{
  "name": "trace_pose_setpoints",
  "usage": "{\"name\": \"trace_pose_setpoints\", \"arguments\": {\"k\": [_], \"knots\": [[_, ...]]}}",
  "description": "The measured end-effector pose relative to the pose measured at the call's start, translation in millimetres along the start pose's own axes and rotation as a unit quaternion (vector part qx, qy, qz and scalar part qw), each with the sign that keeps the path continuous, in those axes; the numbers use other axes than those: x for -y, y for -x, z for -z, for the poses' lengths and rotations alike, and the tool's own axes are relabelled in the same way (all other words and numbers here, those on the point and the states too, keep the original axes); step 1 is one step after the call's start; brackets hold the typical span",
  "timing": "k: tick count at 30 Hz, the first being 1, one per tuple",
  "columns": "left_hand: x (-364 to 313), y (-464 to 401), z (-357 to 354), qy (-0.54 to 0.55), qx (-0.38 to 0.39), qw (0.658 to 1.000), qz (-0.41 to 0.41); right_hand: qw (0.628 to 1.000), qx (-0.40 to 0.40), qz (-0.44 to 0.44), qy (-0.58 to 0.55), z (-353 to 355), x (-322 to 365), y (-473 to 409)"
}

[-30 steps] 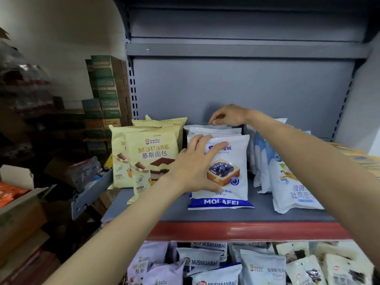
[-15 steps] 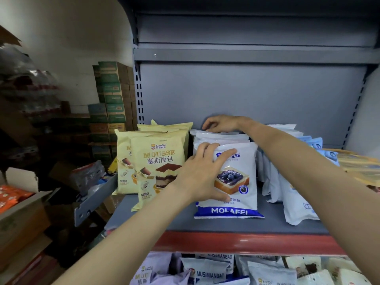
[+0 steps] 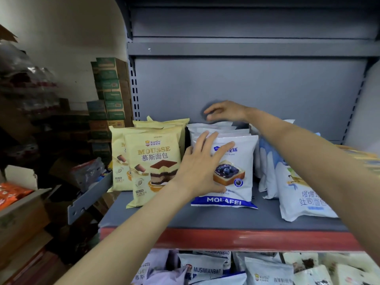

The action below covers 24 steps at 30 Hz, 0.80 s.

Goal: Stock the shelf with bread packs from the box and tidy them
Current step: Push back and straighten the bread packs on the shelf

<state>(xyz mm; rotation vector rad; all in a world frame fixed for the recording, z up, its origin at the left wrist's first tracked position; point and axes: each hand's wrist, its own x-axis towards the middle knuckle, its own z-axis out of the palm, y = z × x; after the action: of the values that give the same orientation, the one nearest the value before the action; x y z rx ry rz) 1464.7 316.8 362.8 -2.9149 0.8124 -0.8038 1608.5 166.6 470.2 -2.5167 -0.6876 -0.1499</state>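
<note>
Behind the row of blueberry bread packs [image 3: 232, 171] on the shelf [image 3: 205, 219], your right hand [image 3: 225, 111] has lifted off the back packs w/ fingers loosely curled, empty, while your left hand [image 3: 202, 163] stays flat on the front pack, so tidying's nearly done.

I count three yellow mousse packs [image 3: 153, 167] at centre left, at least four white blueberry packs [image 3: 232, 171] in the middle row, and roughly three blue-and-white toast packs [image 3: 300, 194] at right. Two hands are up: left hand [image 3: 202, 163], right hand [image 3: 225, 111].
</note>
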Motion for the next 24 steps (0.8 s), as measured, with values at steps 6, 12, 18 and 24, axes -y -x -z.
{"name": "trace_pose_setpoints", "arguments": {"k": [6,12,18,24], "knots": [[2.4,2.0,-7.9,0.143,-0.021,0.990,-0.001,0.943,-0.211,-0.021,-0.256,2.3,42.7,101.7],[-14.7,12.4,-17.8,0.387,-0.172,0.898,0.124,0.883,-0.363,0.002,-0.298,-91.4,15.0,159.8],[-7.0,4.3,-30.0,0.596,-0.061,0.776,0.198,0.850,-0.260,-0.048,-0.455,-106.2,-7.6,148.4],[-3.5,0.2,-25.5,0.588,-0.053,0.788,0.174,0.847,-0.151,-0.049,-0.507,-100.9,-6.6,146.7]]}}
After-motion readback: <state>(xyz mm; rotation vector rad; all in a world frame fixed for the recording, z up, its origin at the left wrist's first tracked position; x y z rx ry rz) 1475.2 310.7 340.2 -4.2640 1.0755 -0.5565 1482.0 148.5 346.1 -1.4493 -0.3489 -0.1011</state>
